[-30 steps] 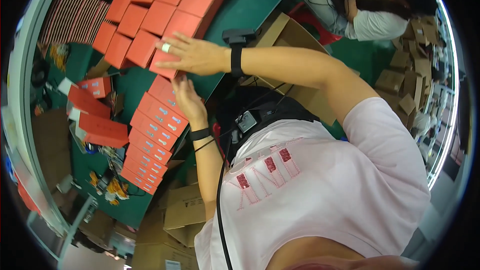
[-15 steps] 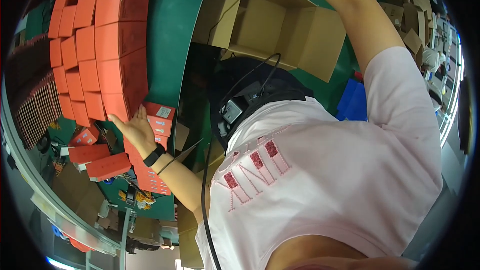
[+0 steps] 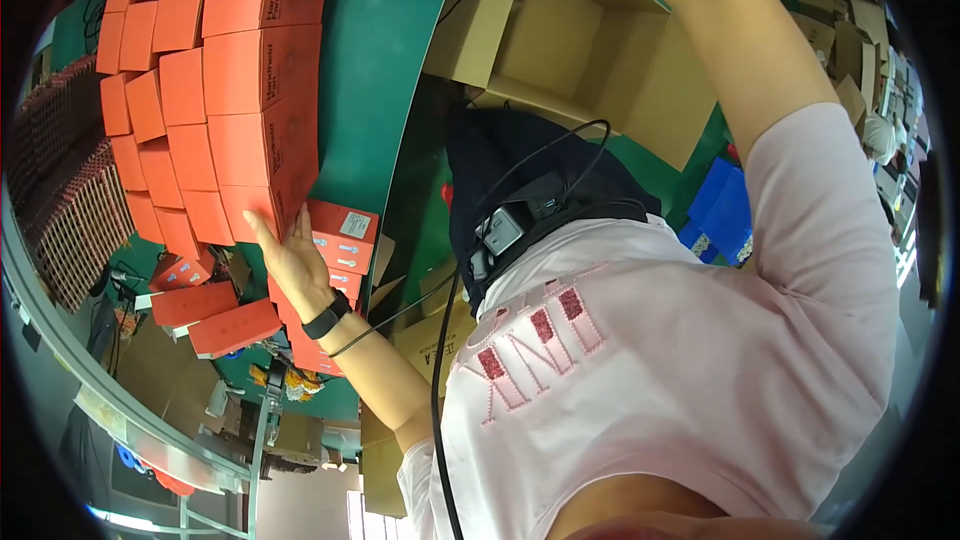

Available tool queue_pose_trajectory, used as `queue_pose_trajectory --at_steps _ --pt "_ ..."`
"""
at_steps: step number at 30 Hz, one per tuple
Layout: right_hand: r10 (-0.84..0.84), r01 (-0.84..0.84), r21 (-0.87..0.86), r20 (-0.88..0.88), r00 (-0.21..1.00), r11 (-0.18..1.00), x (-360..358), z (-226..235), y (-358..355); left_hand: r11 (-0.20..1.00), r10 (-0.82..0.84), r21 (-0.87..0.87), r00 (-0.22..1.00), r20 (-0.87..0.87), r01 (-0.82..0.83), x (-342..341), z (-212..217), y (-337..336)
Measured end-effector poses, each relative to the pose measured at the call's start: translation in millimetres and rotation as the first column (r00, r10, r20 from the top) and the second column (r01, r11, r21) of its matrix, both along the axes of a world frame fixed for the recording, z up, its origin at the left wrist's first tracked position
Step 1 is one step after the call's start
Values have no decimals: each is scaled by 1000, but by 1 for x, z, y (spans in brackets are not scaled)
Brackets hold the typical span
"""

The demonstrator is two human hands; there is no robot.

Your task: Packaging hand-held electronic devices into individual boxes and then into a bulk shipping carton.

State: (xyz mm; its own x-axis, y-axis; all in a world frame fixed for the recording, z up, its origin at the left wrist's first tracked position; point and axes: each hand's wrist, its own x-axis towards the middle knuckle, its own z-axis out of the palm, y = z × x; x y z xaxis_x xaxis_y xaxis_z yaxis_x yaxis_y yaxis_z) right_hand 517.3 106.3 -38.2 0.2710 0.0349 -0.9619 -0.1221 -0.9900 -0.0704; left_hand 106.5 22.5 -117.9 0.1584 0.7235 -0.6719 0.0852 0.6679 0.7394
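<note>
The left hand, at the middle left of the frame, lies flat with fingers spread wide against a big block of orange boxes that fills the upper left on the green table. The right hand is out of the picture at the top, above an open cardboard box, so its grip cannot be told.

Green table top sweeps down the middle of the frame, curving with the lens. Upper centre, an open brown cardboard carton sits past its edge. Far left, rows of dark ribbed racks run along the rim. Lower left, a pale metal rail arcs beneath the table. At the right edge, stacked cardboard boxes and a blue crate on green floor. Light is bright, even, overhead.
</note>
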Motion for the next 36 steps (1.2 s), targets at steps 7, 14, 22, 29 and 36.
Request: queue_pose_trajectory --at_steps 7,14,22,29,36 --pt "291 -277 803 135 947 528 50 -102 -41 997 -55 61 998 -3 55 10 -5 4" --pt "255 -285 853 187 949 438 26 -83 -53 998 -8 56 1000 21 7 12 -6 0" --pt "164 -190 848 123 979 495 24 -89 -51 995 73 -77 987 141 -63 7 -1 5" --pt "59 -1 782 -45 997 623 11 -91 -83 998 13 68 999 -40 -10 -3 -1 -11" --pt "-3 15 800 -16 1000 600 -19 -85 -151 999 -6 40 997 -78 9 -28 3 -26"
